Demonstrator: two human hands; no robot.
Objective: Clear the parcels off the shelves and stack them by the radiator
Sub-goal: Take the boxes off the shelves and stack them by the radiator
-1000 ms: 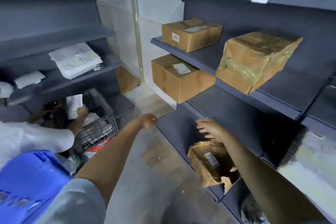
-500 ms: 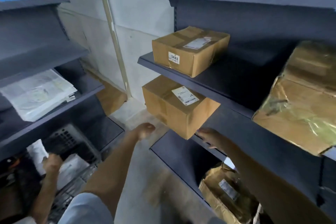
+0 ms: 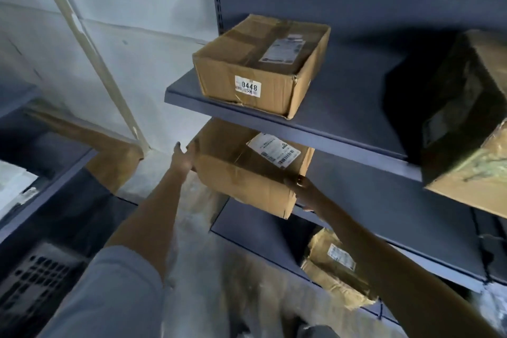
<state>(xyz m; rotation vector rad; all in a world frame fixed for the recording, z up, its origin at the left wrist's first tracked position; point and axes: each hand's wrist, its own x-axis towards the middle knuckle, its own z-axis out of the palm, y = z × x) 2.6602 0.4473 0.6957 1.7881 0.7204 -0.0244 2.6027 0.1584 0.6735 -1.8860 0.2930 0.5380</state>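
Note:
A brown cardboard box (image 3: 241, 173) with a white shipping label sits at the left end of the middle shelf (image 3: 384, 200), jutting over its front edge. My left hand (image 3: 182, 158) presses flat against the box's left side. At the near right corner my right hand (image 3: 301, 191) grips the box, thumb on the top edge. One shelf up rests a flatter box marked 0448 (image 3: 260, 66). A large tape-wrapped parcel (image 3: 466, 123) stands at the right edge. On the bottom shelf lies a crumpled brown parcel (image 3: 332, 263).
Dark shelving (image 3: 41, 195) runs along the left, with a perforated crate (image 3: 33, 282) below it. A flat piece of cardboard (image 3: 115, 162) leans at the foot of the white wall, beside a pale vertical pipe (image 3: 90, 44). The aisle floor between the racks is narrow.
The view has moved closer to the right-hand shelves. Both hands rose from below the middle shelf onto the labelled box, left on its side and right on its near corner.

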